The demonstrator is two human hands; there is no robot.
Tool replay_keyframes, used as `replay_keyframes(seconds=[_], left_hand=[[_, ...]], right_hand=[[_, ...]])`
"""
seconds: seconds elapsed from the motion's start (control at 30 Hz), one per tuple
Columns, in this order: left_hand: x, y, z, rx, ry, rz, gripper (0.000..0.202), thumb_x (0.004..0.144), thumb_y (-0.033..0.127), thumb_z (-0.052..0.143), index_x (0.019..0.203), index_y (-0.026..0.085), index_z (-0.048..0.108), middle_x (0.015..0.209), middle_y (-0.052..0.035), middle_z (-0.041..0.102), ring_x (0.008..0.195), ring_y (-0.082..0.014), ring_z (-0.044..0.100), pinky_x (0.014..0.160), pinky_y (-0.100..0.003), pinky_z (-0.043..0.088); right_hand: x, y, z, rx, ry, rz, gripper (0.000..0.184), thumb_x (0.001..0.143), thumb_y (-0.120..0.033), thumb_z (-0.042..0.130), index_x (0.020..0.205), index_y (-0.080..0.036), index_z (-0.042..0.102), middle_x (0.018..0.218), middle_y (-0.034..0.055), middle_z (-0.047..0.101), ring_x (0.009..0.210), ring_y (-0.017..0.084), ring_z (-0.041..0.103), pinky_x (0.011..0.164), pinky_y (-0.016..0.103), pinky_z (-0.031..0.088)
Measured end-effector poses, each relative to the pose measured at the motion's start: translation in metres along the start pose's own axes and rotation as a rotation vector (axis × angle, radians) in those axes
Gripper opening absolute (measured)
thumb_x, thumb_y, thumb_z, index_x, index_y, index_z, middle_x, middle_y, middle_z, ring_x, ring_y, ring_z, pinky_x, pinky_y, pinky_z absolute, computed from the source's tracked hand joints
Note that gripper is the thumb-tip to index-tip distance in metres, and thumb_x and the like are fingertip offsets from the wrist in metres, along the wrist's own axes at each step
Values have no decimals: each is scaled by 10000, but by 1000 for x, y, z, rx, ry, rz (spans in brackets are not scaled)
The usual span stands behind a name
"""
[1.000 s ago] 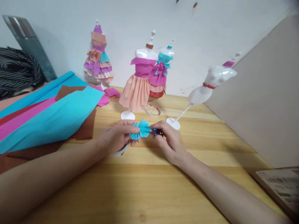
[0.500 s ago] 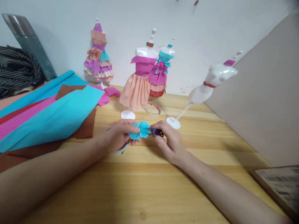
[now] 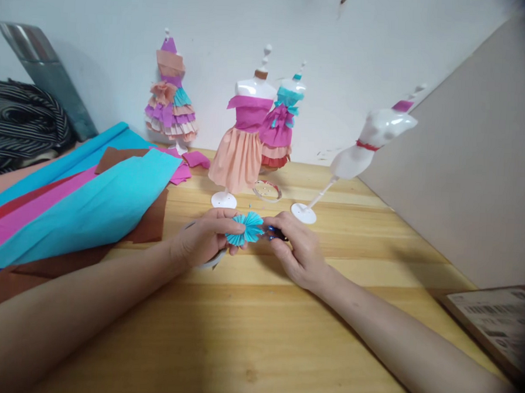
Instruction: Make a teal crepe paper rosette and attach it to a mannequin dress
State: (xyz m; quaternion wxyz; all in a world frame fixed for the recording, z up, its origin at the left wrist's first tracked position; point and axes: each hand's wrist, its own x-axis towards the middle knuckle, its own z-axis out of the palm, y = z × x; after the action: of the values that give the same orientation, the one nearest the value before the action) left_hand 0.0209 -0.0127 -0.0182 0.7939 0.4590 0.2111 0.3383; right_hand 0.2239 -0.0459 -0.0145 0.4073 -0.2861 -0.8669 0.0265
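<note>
My left hand (image 3: 207, 236) pinches a pleated turquoise paper fan (image 3: 247, 228) between thumb and fingers, its folds spread like a bow. Against the fan's right edge are small scissors (image 3: 276, 233) with dark blue handles. My right hand (image 3: 297, 248) is closed around those handles, and the fingers hide most of them; the short blades are hard to make out. Partly behind my left hand, a roll of tape (image 3: 213, 261) lies on the wooden table (image 3: 246, 330).
Three small mannequins in paper dresses (image 3: 237, 154) stand by the wall; a bare white mannequin (image 3: 355, 154) leans at right. Coloured paper sheets (image 3: 112, 206) cover the left side. A clear tape ring (image 3: 267, 191), a bottle (image 3: 53, 74), striped cloth (image 3: 24, 122) and a cardboard box (image 3: 493, 320) also surround the area.
The scissors' handles look closer together in my right hand. Both hands and the paper fan stay nearly in place; the view has shifted slightly.
</note>
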Motion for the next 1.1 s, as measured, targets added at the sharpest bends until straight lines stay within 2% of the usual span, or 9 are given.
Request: replay_keyframes(seconds=[0.57, 0.77, 1.1], left_hand=[[0, 0, 0, 53, -1, 9, 216, 609, 305, 711, 694, 111, 667, 578, -38, 623, 484, -85, 511, 434, -201, 362], [-1, 0, 0, 59, -1, 9, 199, 610, 300, 707, 657, 114, 654, 570, -37, 624, 474, -85, 509, 436, -205, 369], [-1, 0, 0, 53, 1, 0, 206, 601, 303, 705, 659, 112, 651, 578, -42, 616, 493, -92, 515, 442, -206, 374]], right_hand=[[-2, -2, -1, 17, -29, 28, 164, 929, -171, 420, 1022, -191, 553, 744, 41, 541, 672, 193, 522, 593, 315, 428], [-2, -2, 0, -9, -15, -9, 144, 962, -191, 389, 976, -195, 532, 720, 28, 505, 641, 177, 498, 546, 298, 399], [-5, -3, -2, 18, 16, 43, 255, 1001, -282, 337, 875, -197, 541, 699, 30, 493, 624, 173, 473, 564, 311, 394]])
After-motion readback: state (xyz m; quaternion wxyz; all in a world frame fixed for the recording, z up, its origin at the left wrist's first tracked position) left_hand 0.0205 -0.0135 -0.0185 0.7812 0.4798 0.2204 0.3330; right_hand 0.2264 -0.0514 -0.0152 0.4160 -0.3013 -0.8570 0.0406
